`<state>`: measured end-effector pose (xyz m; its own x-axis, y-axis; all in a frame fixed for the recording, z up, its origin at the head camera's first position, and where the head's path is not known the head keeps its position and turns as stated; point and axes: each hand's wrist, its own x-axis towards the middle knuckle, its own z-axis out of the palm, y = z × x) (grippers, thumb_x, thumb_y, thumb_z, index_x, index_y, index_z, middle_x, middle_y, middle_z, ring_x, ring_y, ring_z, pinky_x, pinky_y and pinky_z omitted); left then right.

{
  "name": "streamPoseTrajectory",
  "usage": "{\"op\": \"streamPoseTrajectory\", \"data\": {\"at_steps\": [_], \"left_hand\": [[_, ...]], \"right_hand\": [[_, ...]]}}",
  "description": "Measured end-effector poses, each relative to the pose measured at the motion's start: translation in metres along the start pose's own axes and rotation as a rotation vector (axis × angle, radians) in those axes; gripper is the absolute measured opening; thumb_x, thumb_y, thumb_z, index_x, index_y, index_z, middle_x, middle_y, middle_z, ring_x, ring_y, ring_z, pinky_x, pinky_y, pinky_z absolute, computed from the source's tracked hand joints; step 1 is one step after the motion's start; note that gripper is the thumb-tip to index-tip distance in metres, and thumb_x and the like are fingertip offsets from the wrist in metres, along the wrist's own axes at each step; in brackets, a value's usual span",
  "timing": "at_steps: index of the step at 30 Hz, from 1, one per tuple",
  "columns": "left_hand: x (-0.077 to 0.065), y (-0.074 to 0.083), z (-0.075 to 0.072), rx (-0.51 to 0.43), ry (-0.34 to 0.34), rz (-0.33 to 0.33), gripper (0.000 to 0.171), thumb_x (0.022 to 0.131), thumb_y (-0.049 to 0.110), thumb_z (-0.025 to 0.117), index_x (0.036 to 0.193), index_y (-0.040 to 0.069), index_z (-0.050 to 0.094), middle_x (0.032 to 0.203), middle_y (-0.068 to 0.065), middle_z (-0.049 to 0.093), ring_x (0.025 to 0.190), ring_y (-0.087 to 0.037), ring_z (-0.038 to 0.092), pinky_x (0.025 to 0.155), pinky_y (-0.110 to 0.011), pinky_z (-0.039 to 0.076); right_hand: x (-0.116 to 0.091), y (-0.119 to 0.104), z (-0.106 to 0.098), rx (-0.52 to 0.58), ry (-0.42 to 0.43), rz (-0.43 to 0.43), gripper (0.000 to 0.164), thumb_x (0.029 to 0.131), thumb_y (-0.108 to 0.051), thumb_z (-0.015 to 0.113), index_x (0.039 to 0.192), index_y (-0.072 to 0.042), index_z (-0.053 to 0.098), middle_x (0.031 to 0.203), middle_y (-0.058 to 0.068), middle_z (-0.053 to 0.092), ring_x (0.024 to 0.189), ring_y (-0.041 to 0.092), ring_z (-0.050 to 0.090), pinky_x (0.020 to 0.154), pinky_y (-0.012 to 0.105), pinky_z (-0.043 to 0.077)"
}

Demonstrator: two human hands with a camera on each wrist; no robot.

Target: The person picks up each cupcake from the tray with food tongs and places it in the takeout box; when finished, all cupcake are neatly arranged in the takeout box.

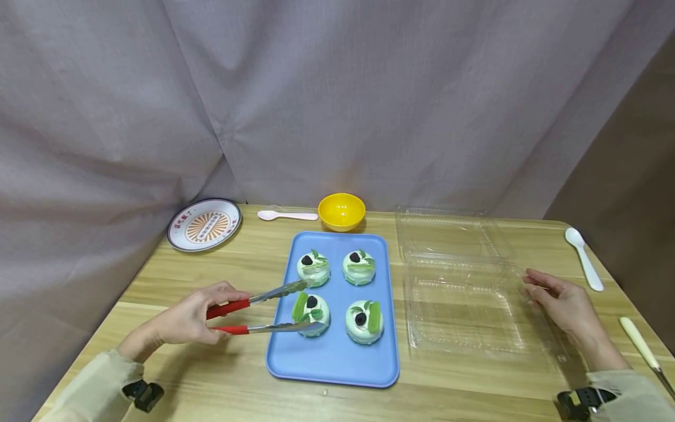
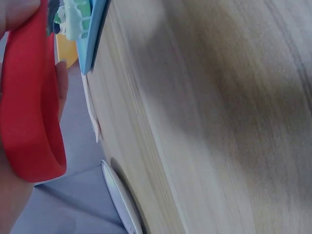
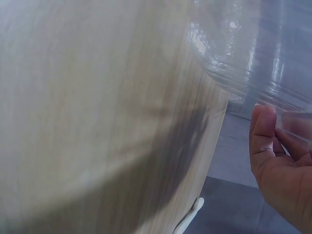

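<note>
My left hand (image 1: pixel 192 313) holds a pair of metal tongs with red handles (image 1: pixel 228 309). The tongs' two arms are spread on either side of the near-left cake (image 1: pixel 323 309), over a blue tray (image 1: pixel 332 366). This small pale-green cake bears a dark berry, a green slice and leaves. Three similar cakes share the tray, including the near-right cake (image 1: pixel 356 334). On the right, my right hand (image 1: pixel 566 305) pinches the right rim of a clear plastic box (image 1: pixel 464 319), whose lid (image 1: pixel 448 234) lies folded back behind it. The right wrist view shows thumb and fingers at its edge.
A yellow bowl (image 1: pixel 341 212) and a pink spoon (image 1: pixel 287 215) stand behind the tray. At the back left sits a patterned plate (image 1: pixel 184 220). Along the right edge lie a white spoon (image 1: pixel 584 258) and a cream-handled utensil (image 1: pixel 637 343). Grey cloth (image 1: pixel 337 105) hangs behind the table.
</note>
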<state>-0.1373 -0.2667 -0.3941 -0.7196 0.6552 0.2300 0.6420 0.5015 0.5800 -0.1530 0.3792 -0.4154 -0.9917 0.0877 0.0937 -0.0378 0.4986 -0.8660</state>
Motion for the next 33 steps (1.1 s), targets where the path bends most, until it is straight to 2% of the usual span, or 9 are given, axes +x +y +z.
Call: {"op": "streamPoseTrajectory", "data": {"at_steps": [7,12,18,25,29,33], "left_hand": [[0.005,0.0,0.004,0.006,-0.089,-0.018,0.073,0.06,0.001,0.078,0.131,0.006,0.06,0.108,-0.003,0.063,0.093,-0.007,0.054,0.079,-0.022,0.047],[0.007,0.0,0.007,0.044,-0.095,-0.018,0.07,0.06,0.004,0.078,0.128,0.007,0.061,0.105,-0.002,0.063,0.091,-0.006,0.054,0.077,-0.022,0.047],[0.005,-0.001,0.008,0.089,-0.075,-0.022,0.067,0.062,0.005,0.078,0.127,0.008,0.063,0.107,0.002,0.065,0.092,-0.005,0.056,0.078,-0.024,0.049],[0.003,-0.005,0.01,0.154,-0.019,0.025,0.065,0.062,0.008,0.081,0.125,0.011,0.066,0.106,0.005,0.069,0.092,-0.004,0.06,0.079,-0.026,0.051],[0.003,-0.007,0.011,0.161,-0.003,0.035,0.065,0.06,0.009,0.082,0.123,0.012,0.067,0.106,0.006,0.069,0.092,-0.003,0.06,0.078,-0.026,0.052],[0.0,-0.007,0.011,0.157,0.005,0.018,0.064,0.061,0.01,0.082,0.123,0.013,0.067,0.107,0.007,0.069,0.094,-0.003,0.06,0.079,-0.025,0.051]], "right_hand": [[-0.002,-0.001,0.001,-0.053,-0.012,0.024,0.051,0.099,-0.005,0.046,0.137,0.025,0.031,0.09,-0.046,0.049,0.079,-0.023,0.055,0.064,0.008,0.05],[-0.001,-0.003,0.002,-0.11,-0.001,0.018,0.05,0.1,-0.008,0.047,0.138,0.023,0.034,0.089,-0.047,0.046,0.078,-0.023,0.052,0.064,0.007,0.049],[-0.001,-0.005,0.003,-0.127,0.003,0.035,0.05,0.1,-0.009,0.048,0.138,0.021,0.036,0.087,-0.047,0.045,0.077,-0.023,0.05,0.063,0.007,0.048],[0.0,-0.005,0.002,-0.089,-0.001,0.037,0.051,0.1,-0.008,0.047,0.138,0.023,0.033,0.088,-0.047,0.047,0.078,-0.024,0.051,0.064,0.007,0.049],[-0.001,-0.003,0.002,-0.079,-0.001,0.031,0.051,0.1,-0.007,0.045,0.138,0.024,0.032,0.089,-0.046,0.047,0.079,-0.024,0.052,0.065,0.008,0.05],[-0.001,-0.002,0.002,-0.083,-0.001,0.031,0.05,0.101,-0.007,0.044,0.138,0.024,0.032,0.089,-0.047,0.047,0.078,-0.023,0.053,0.064,0.008,0.05]]}}
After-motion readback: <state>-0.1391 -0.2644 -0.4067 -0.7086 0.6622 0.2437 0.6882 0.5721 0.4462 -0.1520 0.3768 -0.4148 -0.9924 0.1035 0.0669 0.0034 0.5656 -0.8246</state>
